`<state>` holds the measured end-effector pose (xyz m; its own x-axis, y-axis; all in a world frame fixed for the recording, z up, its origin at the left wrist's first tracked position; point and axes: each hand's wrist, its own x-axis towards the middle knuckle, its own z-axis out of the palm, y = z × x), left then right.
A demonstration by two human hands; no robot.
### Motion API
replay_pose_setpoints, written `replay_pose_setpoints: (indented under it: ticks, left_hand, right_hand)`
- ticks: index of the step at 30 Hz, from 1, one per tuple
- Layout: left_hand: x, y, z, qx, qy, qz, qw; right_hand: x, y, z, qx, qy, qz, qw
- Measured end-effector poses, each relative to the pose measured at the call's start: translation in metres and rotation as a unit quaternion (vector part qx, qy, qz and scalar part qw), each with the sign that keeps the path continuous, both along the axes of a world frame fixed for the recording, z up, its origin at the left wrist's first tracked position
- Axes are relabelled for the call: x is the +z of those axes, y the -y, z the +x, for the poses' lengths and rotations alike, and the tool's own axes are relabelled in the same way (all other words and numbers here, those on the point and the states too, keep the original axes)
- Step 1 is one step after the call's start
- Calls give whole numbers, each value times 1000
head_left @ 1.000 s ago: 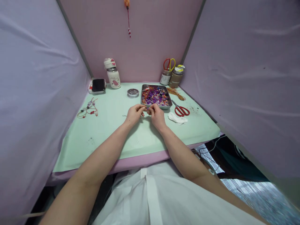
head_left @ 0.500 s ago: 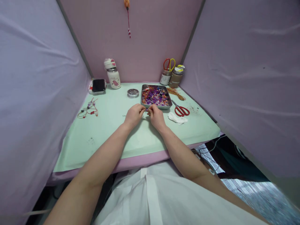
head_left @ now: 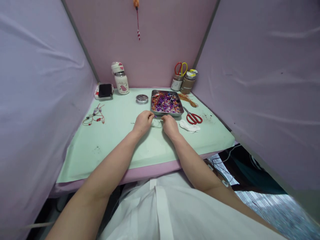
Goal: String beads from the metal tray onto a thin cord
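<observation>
Right hand [head_left: 170,125] of yours has shifted away from the left hand [head_left: 143,121] since a half second ago; fingertips were nearly meeting, now a clear gap shows. Left has barely moved.

Nearest you: white garment [head_left: 160,203] at your lap, then the pink cloth edge [head_left: 150,170] of the table, then the pale green table cover [head_left: 147,155].

Both your hands are over the middle of the cover, just short of the bead tray. Left: thumb and fingers pinched together, small purple bead [head_left: 155,116] at the tips. Right: fingertips closed in a pinch on thin cord [head_left: 156,126], which loops loosely in the gap. Exact finger contact too small to read.

White cloth [head_left: 189,126] lies right of your right hand, red-handled scissors [head_left: 193,118] just beyond it. Off to the left, finished-looking beaded cords [head_left: 95,115] lie in a bunch.

Past your fingertips: metal tray [head_left: 167,114] full of mixed beads, mostly purple. Round clear container [head_left: 142,98] left of it, orange-brown threads [head_left: 189,100] right of it.

Back row, left to right: black flat item [head_left: 105,90], upright white bottle [head_left: 121,81], jar holding scissors [head_left: 176,82], brown jar [head_left: 188,85].
</observation>
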<state>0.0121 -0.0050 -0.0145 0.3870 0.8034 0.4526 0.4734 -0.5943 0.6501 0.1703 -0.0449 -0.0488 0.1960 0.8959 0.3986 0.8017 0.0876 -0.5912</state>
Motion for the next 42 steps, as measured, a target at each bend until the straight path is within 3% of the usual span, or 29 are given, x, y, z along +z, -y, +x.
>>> replay_pose_setpoints:
  ticks: [5,9,16,24,29,32,36,39,42]
  left_hand:
    - [-1,2,2,-1,-26,2,1000]
    - [-2,2,2,-5,-37,5,999]
    - [-1,-1,0,30,-32,5,999]
    - [0,-3,-2,86,13,-18,996]
    - [7,3,0,80,98,-96,987]
    - [9,8,3,27,156,-235,959]
    - [7,9,5,-45,277,-400,872]
    - [6,7,4,-79,344,-444,824]
    - [7,5,3,-99,379,-459,797]
  right_hand:
    - [12,5,-10,61,-66,102,991]
    - [16,6,-13,109,-74,100,986]
    - [13,4,-12,79,-137,73,985]
    - [15,4,-17,72,-276,40,958]
    - [14,2,-16,37,-313,81,946]
    - [16,4,-18,44,-292,107,949]
    - [20,10,-23,92,-246,106,959]
    - [21,11,-25,110,-228,110,961]
    - [21,11,-25,118,-218,117,962]
